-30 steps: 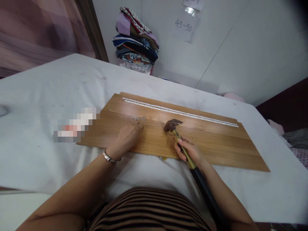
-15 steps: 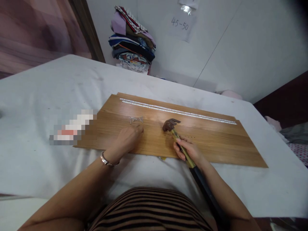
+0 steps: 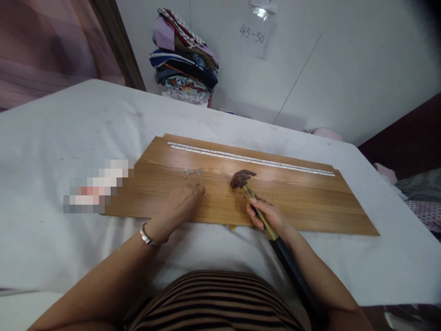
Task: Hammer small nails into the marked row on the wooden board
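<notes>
My right hand [image 3: 263, 212] is wrapped round the yellow-and-black handle of a claw hammer [image 3: 243, 179], whose rusty head is over the middle of a wooden board [image 3: 320, 207]. My left hand [image 3: 182, 202] is closed in a pinch low over the board, left of the hammer head. A small shiny tip, which looks like a nail [image 3: 204, 193], shows at its fingertips; the rest is hidden by the fingers. Just beyond that hand lies a loose group of several nails [image 3: 189, 172]. A row of small dark dots [image 3: 272, 196] marks the board right of the hammer.
Two white measuring strips [image 3: 251, 159] run along the board's far side. White cloth [image 3: 113, 119] covers the table. A blurred-out item [image 3: 99, 184] lies at the board's left end. Folded clothes [image 3: 186, 59] are stacked by the wall, beneath which the table's far edge runs.
My left hand has shifted slightly away from the nails, and a shiny tip now shows at its fingers. The hammer stays in my right hand, nearly still. The whole view has shifted a little.
</notes>
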`<control>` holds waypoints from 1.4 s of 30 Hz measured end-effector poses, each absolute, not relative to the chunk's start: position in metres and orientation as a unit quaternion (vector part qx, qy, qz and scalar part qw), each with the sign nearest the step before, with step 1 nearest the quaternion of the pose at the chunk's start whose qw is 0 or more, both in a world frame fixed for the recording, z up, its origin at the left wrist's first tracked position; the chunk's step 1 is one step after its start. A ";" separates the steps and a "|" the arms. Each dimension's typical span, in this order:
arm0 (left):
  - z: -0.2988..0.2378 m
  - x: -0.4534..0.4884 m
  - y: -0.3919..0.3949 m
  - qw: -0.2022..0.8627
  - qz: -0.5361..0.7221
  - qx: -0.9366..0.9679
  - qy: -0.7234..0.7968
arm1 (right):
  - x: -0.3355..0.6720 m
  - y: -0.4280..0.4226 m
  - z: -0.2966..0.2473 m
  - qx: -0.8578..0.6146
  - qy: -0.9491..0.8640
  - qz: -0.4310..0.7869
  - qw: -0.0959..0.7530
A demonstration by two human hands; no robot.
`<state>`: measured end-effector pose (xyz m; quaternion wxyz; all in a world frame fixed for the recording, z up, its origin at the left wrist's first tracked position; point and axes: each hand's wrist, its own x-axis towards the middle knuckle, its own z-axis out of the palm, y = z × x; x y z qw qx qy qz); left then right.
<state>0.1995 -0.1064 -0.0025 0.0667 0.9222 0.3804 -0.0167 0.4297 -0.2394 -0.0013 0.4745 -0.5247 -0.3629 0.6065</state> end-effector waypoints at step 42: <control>0.008 0.202 -0.117 0.084 -0.041 0.943 0.320 | 0.430 -0.238 0.005 -0.500 -0.337 0.619 0.504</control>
